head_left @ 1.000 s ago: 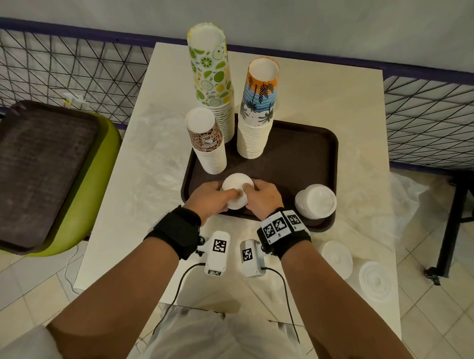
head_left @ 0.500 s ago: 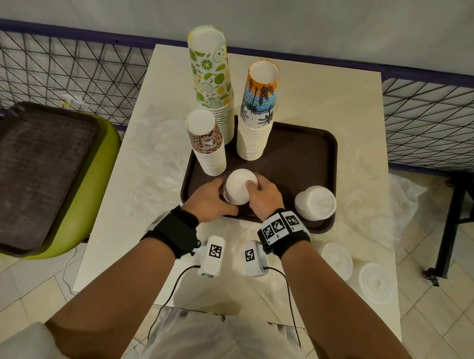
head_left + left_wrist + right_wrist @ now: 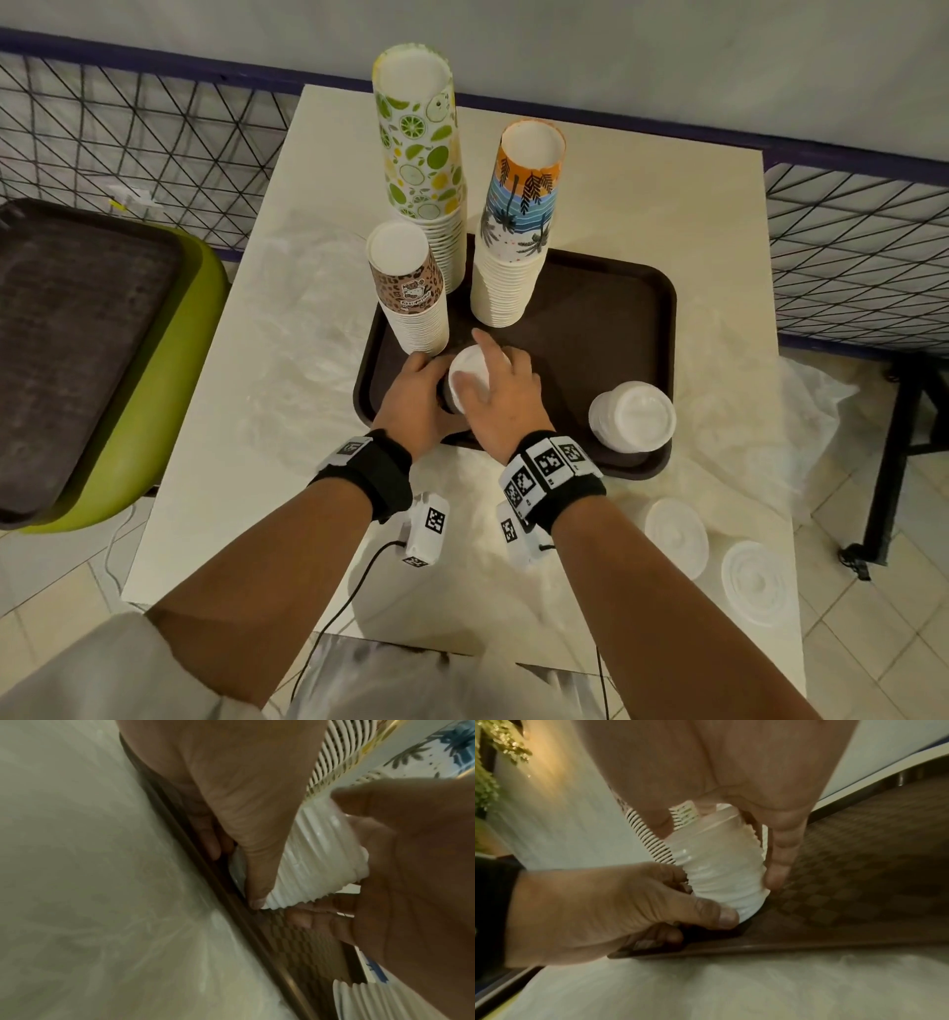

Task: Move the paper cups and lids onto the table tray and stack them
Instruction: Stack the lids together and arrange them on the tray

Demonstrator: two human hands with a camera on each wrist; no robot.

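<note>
A stack of white lids (image 3: 470, 377) stands on the brown tray (image 3: 606, 318) near its front left, held between both hands. My left hand (image 3: 421, 385) grips its lower left side, thumb against the ribbed edges (image 3: 721, 874). My right hand (image 3: 500, 395) cups the top and right side, index finger stretched out. In the left wrist view the lid stack (image 3: 316, 862) sits just inside the tray rim (image 3: 257, 933). Behind stand three cup stacks: lime print (image 3: 418, 149), palm print (image 3: 521, 216), leopard print (image 3: 405, 288). A second lid stack (image 3: 631, 416) sits at the tray's front right.
Two loose white lids (image 3: 675, 534) (image 3: 755, 580) lie on the white table (image 3: 667, 195) at the front right. A second brown tray (image 3: 77, 329) rests on a green seat to the left. Wire fencing runs behind the table.
My right hand has slid from the side of the lid stack up over its top. The stack has shifted slightly deeper into the tray, toward the leopard cups.
</note>
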